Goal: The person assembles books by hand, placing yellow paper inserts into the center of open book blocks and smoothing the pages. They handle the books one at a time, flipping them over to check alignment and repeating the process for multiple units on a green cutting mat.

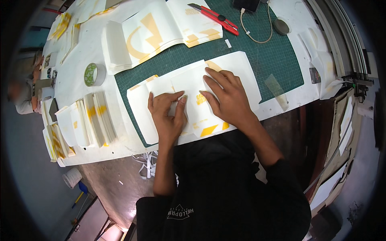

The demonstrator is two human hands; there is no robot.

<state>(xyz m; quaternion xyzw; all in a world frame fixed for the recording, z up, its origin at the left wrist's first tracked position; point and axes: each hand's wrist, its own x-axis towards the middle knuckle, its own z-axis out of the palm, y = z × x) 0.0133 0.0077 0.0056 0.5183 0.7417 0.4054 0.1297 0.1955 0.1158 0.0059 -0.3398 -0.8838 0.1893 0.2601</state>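
A white printed paper sheet with yellow-orange shapes lies near the table's front edge, with a folded part across its middle. My left hand is over its left half, thumb and index fingertip brought together in a pinch at a paper edge. Flat on the folded part rests my right hand, its fingers apart and its fingertips near the sheet's far edge. Beneath the sheet is a green cutting mat. Beyond it, a stack of similar printed sheets carries a red utility knife at its right end.
A tape roll and several folded paper bundles stand at the left. A phone with a white cable and a small round container lie at the far right. Another person is at the far left edge.
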